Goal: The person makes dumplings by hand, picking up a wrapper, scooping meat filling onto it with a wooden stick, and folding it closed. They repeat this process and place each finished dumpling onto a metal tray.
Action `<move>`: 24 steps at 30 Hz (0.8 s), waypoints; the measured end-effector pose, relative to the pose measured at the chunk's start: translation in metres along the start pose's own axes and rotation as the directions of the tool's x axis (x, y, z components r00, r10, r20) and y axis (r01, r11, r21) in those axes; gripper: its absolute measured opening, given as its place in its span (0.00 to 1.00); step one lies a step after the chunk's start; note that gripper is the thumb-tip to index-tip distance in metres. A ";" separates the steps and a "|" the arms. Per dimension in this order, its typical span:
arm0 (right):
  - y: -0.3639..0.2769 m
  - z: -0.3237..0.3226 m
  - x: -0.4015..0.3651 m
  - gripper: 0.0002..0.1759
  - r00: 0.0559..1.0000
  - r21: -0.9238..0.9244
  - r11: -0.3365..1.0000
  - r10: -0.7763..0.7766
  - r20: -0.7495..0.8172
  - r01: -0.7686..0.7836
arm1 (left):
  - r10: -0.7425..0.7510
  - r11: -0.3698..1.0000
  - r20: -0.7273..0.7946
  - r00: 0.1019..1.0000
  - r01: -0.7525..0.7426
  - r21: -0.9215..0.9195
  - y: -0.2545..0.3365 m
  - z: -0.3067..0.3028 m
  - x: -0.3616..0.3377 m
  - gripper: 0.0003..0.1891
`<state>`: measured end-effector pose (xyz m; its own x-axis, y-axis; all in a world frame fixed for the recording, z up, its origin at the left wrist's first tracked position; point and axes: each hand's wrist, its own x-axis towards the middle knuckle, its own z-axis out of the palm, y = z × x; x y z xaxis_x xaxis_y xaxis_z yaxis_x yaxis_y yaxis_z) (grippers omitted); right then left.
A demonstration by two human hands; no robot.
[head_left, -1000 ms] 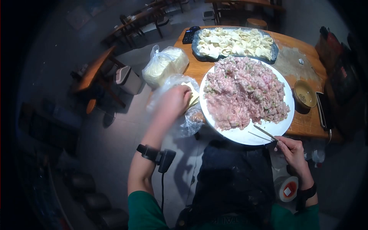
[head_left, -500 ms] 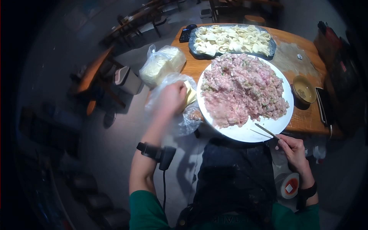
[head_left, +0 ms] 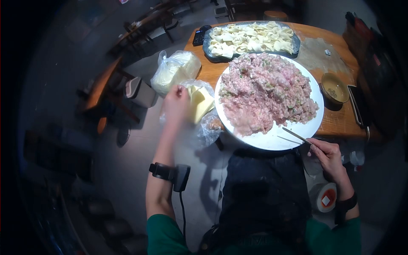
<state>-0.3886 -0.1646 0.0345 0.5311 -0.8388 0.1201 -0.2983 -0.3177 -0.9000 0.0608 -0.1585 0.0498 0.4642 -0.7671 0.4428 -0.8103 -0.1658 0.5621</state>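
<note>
My left hand [head_left: 177,101], partly smeared by motion, is curled closed at the left side of a stack of square dough wrappers [head_left: 201,104]. The wrappers lie in an opened clear plastic bag [head_left: 204,85]; what the fingers hold, if anything, is hidden. My right hand [head_left: 326,154] grips a thin flat stick [head_left: 297,135], its tip over the near rim of a big white plate [head_left: 307,127]. A large mound of minced meat filling [head_left: 268,95] with green bits covers most of that plate.
Folded wontons [head_left: 253,40] fill a dark tray [head_left: 207,50] at the table's back. Another bag of wrappers [head_left: 175,70] sits at the left edge. A brown bowl [head_left: 334,88] and a dark flat device [head_left: 358,105] are at right; a calculator [head_left: 199,37] is behind.
My left hand has moved left off the wrapper stack, which now shows more fully. The view has shifted slightly; my right hand keeps its hold on the stick.
</note>
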 end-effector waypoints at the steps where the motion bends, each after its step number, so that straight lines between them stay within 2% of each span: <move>1: 0.000 -0.001 0.000 0.13 1.000 -0.001 1.000 0.001 -0.006 -0.001 | -0.113 0.963 0.013 0.994 0.112 -0.246 -0.015 0.000 0.002 0.07; 2: 0.001 -0.003 0.000 0.13 1.000 -0.006 1.000 0.002 -0.006 -0.002 | -0.187 0.934 0.056 0.981 0.195 -0.298 -0.015 -0.003 0.002 0.07; 3: 0.002 -0.004 0.001 0.13 1.000 -0.022 0.999 -0.028 0.004 0.028 | -0.182 0.934 0.058 0.982 0.191 -0.302 -0.014 -0.003 0.001 0.07; 5: 0.003 -0.004 0.001 0.13 0.999 -0.035 0.998 -0.051 0.007 0.051 | -0.194 0.875 0.008 0.981 0.177 -0.451 -0.011 -0.006 -0.003 0.06; 7: 0.001 -0.003 0.002 0.13 1.000 -0.039 0.999 -0.031 -0.002 0.031 | -0.196 0.872 -0.008 0.981 0.170 -0.459 -0.013 -0.009 -0.002 0.06; 9: 0.003 -0.002 0.002 0.13 0.999 -0.045 0.998 -0.046 0.005 0.046 | -0.163 0.942 0.038 0.986 0.167 -0.290 -0.015 -0.008 -0.001 0.07; 10: 0.004 -0.001 0.003 0.13 0.998 -0.049 0.997 -0.061 0.009 0.062 | -0.140 0.946 -0.013 0.990 0.130 -0.297 -0.015 -0.006 -0.004 0.10; 14: -0.004 -0.002 0.007 0.13 0.997 -0.067 0.995 -0.076 0.010 0.076 | -0.159 0.961 -0.004 0.987 0.154 -0.232 -0.020 -0.004 -0.007 0.10; 16: -0.011 -0.002 0.014 0.15 0.987 -0.141 0.977 -0.153 0.039 0.157 | -0.064 0.984 0.010 0.998 0.065 -0.169 -0.028 0.001 -0.007 0.06; 17: -0.018 -0.001 0.020 0.15 0.988 -0.141 0.978 -0.151 0.039 0.155 | -0.065 0.984 0.012 0.998 0.066 -0.168 -0.028 0.001 -0.008 0.06; 19: -0.040 0.007 0.041 0.17 0.938 -0.274 0.898 -0.333 0.092 0.345 | -0.164 0.899 0.066 0.984 0.177 -0.401 -0.028 0.001 -0.010 0.06; 21: -0.055 0.024 0.070 0.19 0.815 -0.388 0.729 -0.567 0.122 0.564 | -0.205 0.880 0.073 0.976 0.217 -0.422 -0.052 0.010 -0.008 0.07; 23: -0.087 0.042 0.095 0.20 0.813 -0.562 0.600 -0.512 0.276 0.569 | -0.245 0.862 0.082 0.966 0.256 -0.438 -0.059 0.011 -0.006 0.07; 24: -0.094 0.054 0.111 0.20 0.780 -0.569 0.550 -0.538 0.320 0.612 | -0.286 0.816 0.093 0.954 0.293 -0.499 -0.055 0.008 -0.010 0.07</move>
<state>-0.2589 -0.2039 0.1102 0.8282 -0.3423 0.4437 -0.2902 -0.9393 -0.1830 0.0983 -0.1468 0.0088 0.6412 -0.7418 0.1967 -0.3463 -0.0509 0.9368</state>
